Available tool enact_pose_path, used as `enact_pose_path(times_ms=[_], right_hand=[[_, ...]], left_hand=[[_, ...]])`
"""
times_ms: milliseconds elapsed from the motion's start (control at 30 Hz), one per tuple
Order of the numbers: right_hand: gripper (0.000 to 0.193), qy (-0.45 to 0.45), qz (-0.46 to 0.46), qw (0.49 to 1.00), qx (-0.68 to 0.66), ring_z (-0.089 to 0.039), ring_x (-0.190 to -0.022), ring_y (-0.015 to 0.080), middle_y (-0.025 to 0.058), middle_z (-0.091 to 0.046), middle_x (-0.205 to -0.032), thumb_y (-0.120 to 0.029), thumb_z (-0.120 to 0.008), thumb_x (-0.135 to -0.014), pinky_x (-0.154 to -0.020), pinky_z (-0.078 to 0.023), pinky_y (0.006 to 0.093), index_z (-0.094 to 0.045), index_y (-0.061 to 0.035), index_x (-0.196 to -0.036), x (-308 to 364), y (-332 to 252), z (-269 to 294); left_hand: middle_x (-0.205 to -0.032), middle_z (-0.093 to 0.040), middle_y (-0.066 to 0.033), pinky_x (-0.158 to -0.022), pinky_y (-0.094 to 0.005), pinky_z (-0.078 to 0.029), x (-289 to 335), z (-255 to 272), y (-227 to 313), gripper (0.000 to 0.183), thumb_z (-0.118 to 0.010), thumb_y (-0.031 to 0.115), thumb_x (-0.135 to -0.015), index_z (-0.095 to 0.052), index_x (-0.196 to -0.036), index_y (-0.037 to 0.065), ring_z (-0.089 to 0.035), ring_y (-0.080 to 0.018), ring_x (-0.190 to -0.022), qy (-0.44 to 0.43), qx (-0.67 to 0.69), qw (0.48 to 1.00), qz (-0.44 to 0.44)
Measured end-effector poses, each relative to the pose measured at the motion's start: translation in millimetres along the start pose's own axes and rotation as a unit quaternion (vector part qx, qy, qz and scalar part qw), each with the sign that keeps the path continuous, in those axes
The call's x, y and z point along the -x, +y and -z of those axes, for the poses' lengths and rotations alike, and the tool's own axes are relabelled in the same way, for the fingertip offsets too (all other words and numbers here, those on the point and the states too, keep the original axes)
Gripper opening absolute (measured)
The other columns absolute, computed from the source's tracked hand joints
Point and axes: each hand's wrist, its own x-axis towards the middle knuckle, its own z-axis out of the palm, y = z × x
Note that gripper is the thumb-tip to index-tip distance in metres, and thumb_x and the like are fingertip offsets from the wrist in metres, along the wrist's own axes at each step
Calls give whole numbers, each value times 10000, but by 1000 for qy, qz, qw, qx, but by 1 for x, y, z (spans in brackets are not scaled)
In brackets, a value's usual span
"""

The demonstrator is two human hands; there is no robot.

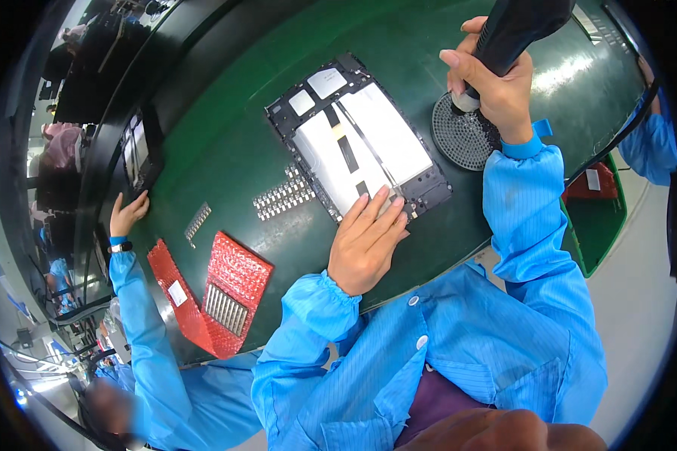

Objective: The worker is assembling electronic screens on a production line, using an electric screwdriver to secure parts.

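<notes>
Reference: the flat device as dial center, twelve o'clock toward the top of the view. The right hand's grip, at two o'clock, was wrapped around a black handheld tool. The tool's tip pointed down at a round gray tray at three o'clock; contact could not be determined. The left hand, at six o'clock, had its fingers extended, tips on the lower edge of the flat device; whether this grip pinched a small part could not be determined. The device lay tilted on the green table, silver panels upward in a black frame. Small metal parts lay in rows just beside it at eight o'clock, with a separate strip farther out. Red bubble wrap lay at seven o'clock, bearing a ribbed metal row. A co-worker's hand was near a second device at nine o'clock. A green bin stood at four o'clock.
</notes>
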Motion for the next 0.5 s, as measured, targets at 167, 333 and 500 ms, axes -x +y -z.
enact_pose_path(times_ms=[167, 333, 500], right_hand=[[329, 6, -18, 1000, -6, -537, -502, 131, 56, -565, -654, 23, -656, -781, -482, -440, 262, -477, 24, -1058, -2, 1, -3], [327, 15, -36, 999, 7, -539, -503, 131, 58, -567, -654, 21, -661, -776, -487, -446, 266, -483, 22, -1050, -1, 4, -3], [318, 16, -31, 999, 10, -542, -507, 131, 59, -572, -663, 24, -663, -772, -494, -454, 265, -490, 18, -1039, 1, 5, -5]], left_hand=[[-1077, -629, -129, -957, -432, -404, -1, -1, 0, 304, -733, 10, -638, -653, -930, 2, -550, -294, -1117, 10, -9, 1000, -6], [-1078, -627, -138, -951, -427, -408, 1, -4, 3, 304, -725, 4, -647, -654, -943, 4, -553, -296, -1112, 20, -12, 1000, 4], [-1043, -637, -138, -932, -428, -418, 1, -3, 6, 282, -712, -10, -653, -652, -928, -1, -568, -300, -1088, 34, 0, 999, 1]])
